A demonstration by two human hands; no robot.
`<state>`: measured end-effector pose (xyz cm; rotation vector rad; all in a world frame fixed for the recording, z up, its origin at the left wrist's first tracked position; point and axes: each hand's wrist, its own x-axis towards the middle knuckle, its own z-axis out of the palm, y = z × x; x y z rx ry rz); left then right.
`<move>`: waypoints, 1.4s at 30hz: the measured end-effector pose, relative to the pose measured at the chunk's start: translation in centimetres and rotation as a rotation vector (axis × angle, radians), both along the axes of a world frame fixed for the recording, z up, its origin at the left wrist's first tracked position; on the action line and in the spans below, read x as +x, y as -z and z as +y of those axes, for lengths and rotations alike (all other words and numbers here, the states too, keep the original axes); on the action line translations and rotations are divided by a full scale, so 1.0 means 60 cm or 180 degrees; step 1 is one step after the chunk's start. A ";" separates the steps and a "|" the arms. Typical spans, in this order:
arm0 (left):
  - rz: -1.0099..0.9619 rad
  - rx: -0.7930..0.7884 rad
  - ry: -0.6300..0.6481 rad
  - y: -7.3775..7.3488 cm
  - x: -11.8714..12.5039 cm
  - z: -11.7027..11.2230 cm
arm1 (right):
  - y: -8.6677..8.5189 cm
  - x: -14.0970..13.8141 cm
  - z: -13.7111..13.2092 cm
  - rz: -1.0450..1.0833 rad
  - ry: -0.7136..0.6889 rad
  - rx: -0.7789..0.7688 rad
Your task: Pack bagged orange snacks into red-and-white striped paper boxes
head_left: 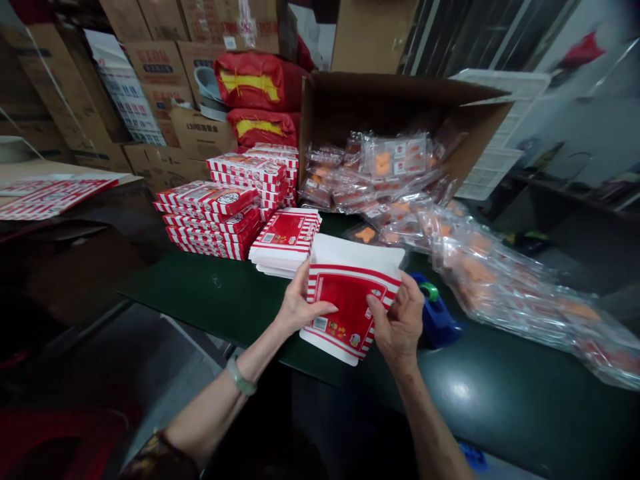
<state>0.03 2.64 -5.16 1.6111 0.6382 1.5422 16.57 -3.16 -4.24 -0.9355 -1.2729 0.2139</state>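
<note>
Head view: we hold one red-and-white carton (345, 303) above the near edge of the green table (200, 287). Left hand (299, 303) and right hand (400, 320) each pinch one side, thumb on the printed face, fingers curled behind. We judge the work partly done: closed boxes (210, 223) stand stacked at left; the held carton, white end flaps extended, and the flat carton pile (285, 237) await folding. Glossy clear packets (480, 267) with orange contents lie heaped at right. Carton stock appears thin and stiff; the tabletop, smooth.

Place: packing workshop | stacked cartons (159, 65) | 2 red bundles (260, 81) (yellow-banded) | piled striped boxes (213, 217) | green worktable (210, 283)
</note>
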 end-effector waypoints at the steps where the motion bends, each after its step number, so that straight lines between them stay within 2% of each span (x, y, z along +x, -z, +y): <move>1: -0.0170 0.0245 -0.0213 -0.007 0.001 -0.004 | 0.004 0.001 -0.001 -0.0037 -0.0025 0.0033; 3: -0.0294 0.0714 -0.0704 -0.028 0.002 -0.011 | 0.008 0.006 -0.002 -0.0144 -0.0025 0.0064; 6: -0.0004 0.1230 -0.1273 -0.062 0.003 -0.020 | 0.000 0.019 -0.004 -0.0533 0.0180 0.0204; 8: 0.0090 0.1274 -0.1381 -0.079 0.002 -0.025 | -0.017 0.027 -0.007 -0.0890 0.0296 0.0374; 10: -0.0033 0.1007 -0.1350 -0.089 0.001 -0.029 | -0.043 0.031 -0.012 -0.1046 0.0360 0.0427; 13: -0.0314 0.0296 -0.1093 -0.096 0.000 -0.033 | -0.089 0.029 -0.023 -0.0572 0.0214 -0.0147; 15: -0.0682 -0.0155 -0.0662 -0.101 -0.002 -0.034 | -0.120 0.028 -0.028 -0.0001 -0.0224 -0.0787; 17: -0.1004 -0.0571 -0.0051 -0.108 -0.005 -0.034 | -0.146 0.030 -0.032 0.0288 -0.0828 -0.1331; 19: -0.1092 -0.0909 0.0451 -0.116 -0.008 -0.033 | -0.166 0.036 -0.034 0.0106 -0.1222 -0.1696; 20: -0.1082 -0.1020 0.0570 -0.120 -0.010 -0.033 | -0.173 0.039 -0.034 -0.0119 -0.1265 -0.1772; 22: -0.1113 -0.1048 0.0530 -0.124 -0.010 -0.034 | -0.179 0.042 -0.035 -0.0650 -0.0987 -0.1610; 26: -0.1170 -0.0404 0.0050 -0.122 -0.003 -0.041 | -0.171 0.038 -0.042 -0.1699 0.0093 -0.0464; 28: -0.1178 -0.0138 -0.0111 -0.118 0.001 -0.046 | -0.166 0.035 -0.048 -0.2193 0.0444 0.0008; 33: -0.1249 -0.0223 -0.0109 -0.110 0.003 -0.055 | -0.160 0.038 -0.063 -0.3446 0.0970 0.0456; 35: -0.1311 -0.0208 0.0023 -0.109 0.003 -0.055 | -0.159 0.039 -0.071 -0.3775 0.1027 0.0421; 37: -0.1279 -0.0155 0.0098 -0.109 0.002 -0.054 | -0.159 0.041 -0.077 -0.3724 0.0793 0.0184; 39: -0.1062 -0.0085 0.0041 -0.112 0.001 -0.053 | -0.165 0.042 -0.077 -0.3242 0.0399 -0.0248; 42: -0.0407 0.0061 -0.0083 -0.117 -0.006 -0.055 | -0.186 0.045 -0.060 -0.2344 -0.0046 -0.1139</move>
